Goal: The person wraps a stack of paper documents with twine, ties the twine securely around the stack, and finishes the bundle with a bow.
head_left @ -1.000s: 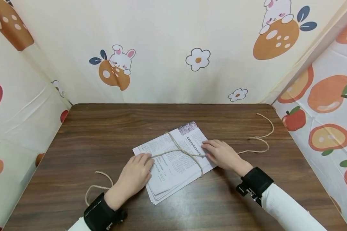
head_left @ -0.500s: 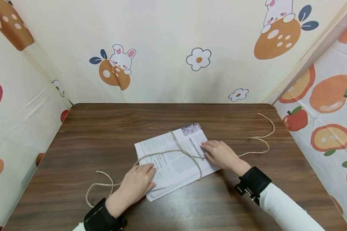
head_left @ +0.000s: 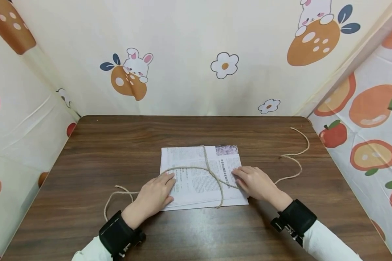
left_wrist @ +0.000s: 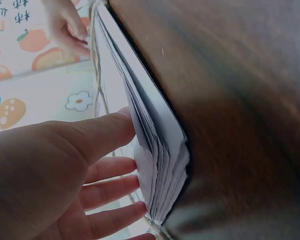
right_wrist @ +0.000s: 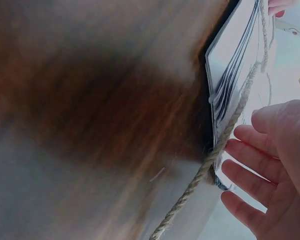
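Observation:
A stack of folded newspapers (head_left: 189,188) lies on the wooden table, its long sides level with the table's back edge in the head view. Twine (head_left: 220,181) crosses over its top, one strand running side to side and another front to back. My left hand (head_left: 154,193) rests on the left end of the stack; the left wrist view shows its fingers (left_wrist: 112,187) nearly straight on the top sheet. On the right end lies my right hand (head_left: 255,183), its fingers (right_wrist: 252,177) extended by the paper, with twine passing beneath. Neither hand grips anything.
One loose twine end (head_left: 295,156) curves over the table (head_left: 117,152) at the right, another loose tail (head_left: 112,195) at the left. A patterned cloth wall (head_left: 183,72) stands behind the table, with fruit-print cloth (head_left: 362,174) at the right.
The stack has turned clockwise from a slant until its edges lie straight. Both hands stayed against its ends. The left twine tail has shifted up and right.

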Demonstrator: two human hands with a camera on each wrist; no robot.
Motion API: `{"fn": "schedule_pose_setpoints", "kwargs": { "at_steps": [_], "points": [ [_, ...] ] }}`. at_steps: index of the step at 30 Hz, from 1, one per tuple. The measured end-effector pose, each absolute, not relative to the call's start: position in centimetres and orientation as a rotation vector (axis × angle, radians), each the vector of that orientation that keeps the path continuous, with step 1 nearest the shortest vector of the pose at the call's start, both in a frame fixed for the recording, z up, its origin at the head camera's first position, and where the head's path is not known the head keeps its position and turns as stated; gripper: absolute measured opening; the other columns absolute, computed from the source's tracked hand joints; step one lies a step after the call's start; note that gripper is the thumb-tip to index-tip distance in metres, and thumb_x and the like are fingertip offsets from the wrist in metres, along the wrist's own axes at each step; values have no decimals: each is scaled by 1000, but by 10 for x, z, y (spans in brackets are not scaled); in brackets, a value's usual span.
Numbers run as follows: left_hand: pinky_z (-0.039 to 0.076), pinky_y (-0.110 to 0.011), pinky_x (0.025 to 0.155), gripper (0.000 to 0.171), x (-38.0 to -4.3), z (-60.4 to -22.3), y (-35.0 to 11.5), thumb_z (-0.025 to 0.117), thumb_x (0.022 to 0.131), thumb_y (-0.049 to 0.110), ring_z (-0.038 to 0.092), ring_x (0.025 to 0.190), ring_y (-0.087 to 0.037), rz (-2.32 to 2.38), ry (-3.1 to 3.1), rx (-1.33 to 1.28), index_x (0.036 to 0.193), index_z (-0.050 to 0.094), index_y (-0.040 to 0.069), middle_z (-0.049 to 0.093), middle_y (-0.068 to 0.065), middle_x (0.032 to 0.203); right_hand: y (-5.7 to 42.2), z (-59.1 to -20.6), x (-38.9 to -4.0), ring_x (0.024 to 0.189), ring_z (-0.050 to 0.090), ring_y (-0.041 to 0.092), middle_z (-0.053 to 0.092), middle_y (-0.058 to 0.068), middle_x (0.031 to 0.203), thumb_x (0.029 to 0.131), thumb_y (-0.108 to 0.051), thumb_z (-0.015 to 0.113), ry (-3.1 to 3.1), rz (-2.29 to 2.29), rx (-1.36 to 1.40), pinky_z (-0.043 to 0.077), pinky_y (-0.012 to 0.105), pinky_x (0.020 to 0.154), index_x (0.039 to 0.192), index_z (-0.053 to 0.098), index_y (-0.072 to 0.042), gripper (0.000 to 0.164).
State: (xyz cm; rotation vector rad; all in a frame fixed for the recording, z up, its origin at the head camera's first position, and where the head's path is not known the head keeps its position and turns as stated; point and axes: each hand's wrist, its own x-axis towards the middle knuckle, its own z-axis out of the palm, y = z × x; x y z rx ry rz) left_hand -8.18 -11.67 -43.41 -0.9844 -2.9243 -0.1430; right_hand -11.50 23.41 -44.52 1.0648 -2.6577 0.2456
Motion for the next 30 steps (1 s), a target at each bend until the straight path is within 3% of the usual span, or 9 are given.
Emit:
{"fn": "schedule_pose_setpoints", "kwargs": {
  "at_steps": [22,25,30],
  "points": [
    [47,-41,85,51,-84,-437,-115,75,75,26,51,118,-29,-184,-2914,-994,117,59,3,53,-13,128,240,-448,-103,95,62,23,65,7,106,81,-16,67,-2681,258,1039,49,41,75,106,66,-8,27],
    [48,-41,83,46,-86,-436,-117,74,75,26,55,112,-28,-225,-2894,-973,113,60,4,57,-12,121,239,-447,-102,94,61,22,63,5,105,81,-16,66,-2692,281,1051,49,40,73,104,66,-10,23],
    [48,-38,74,34,-91,-434,-125,74,75,20,59,91,-25,-290,-2841,-855,103,62,6,61,-8,102,239,-447,-99,79,55,15,59,-1,90,80,-17,68,-2683,280,1061,45,32,63,91,63,-15,11]
  ]
}}
